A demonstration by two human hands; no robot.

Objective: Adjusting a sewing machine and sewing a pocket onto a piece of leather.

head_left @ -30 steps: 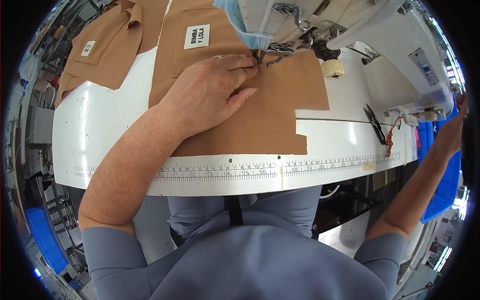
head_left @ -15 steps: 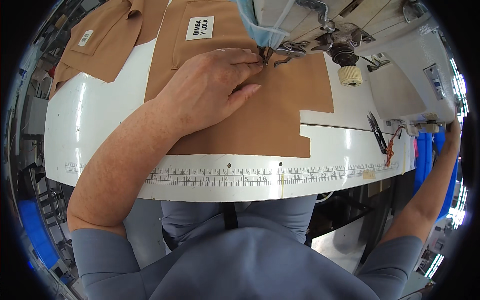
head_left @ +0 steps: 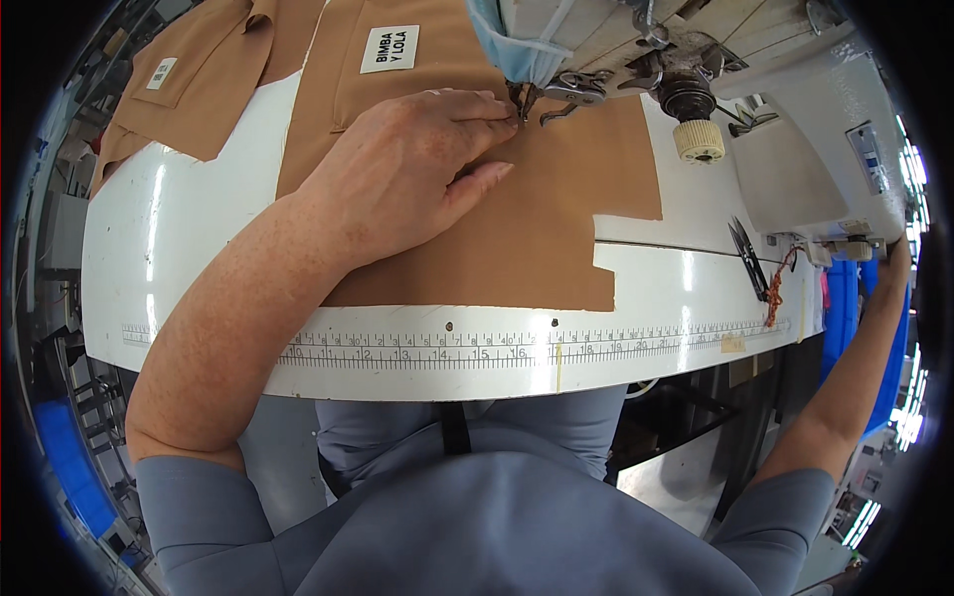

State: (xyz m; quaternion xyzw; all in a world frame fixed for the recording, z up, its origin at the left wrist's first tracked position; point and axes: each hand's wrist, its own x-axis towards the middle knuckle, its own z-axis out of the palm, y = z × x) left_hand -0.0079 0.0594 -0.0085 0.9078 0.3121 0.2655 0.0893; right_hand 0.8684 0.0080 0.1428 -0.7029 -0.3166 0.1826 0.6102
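My left hand (head_left: 422, 164) lies flat on a brown fabric panel (head_left: 527, 238), palm down. Its fingers are stretched out and the thumb stands apart. The fingertips rest right beside the presser foot (head_left: 523, 104) of a sewing machine (head_left: 795, 159). A patch pocket with a white label (head_left: 390, 49) shows on the panel beyond the hand. At the far right, my right forearm (head_left: 860, 387) reaches up to the end of the machine. The machine hides the fingers of that hand, so what they touch cannot be seen.
Another brown piece with a pocket and label (head_left: 161, 74) lies at the back left. Black thread snips (head_left: 747, 260) with an orange cord lie at right on the white table (head_left: 199, 223). A ruler strip (head_left: 477, 348) runs along its front edge. A blue mask-like cloth (head_left: 512, 45) hangs on the machine.
The view has shifted slightly. My left hand stays in the same place on the fabric beside the presser foot, and my right arm stays at the machine's end.
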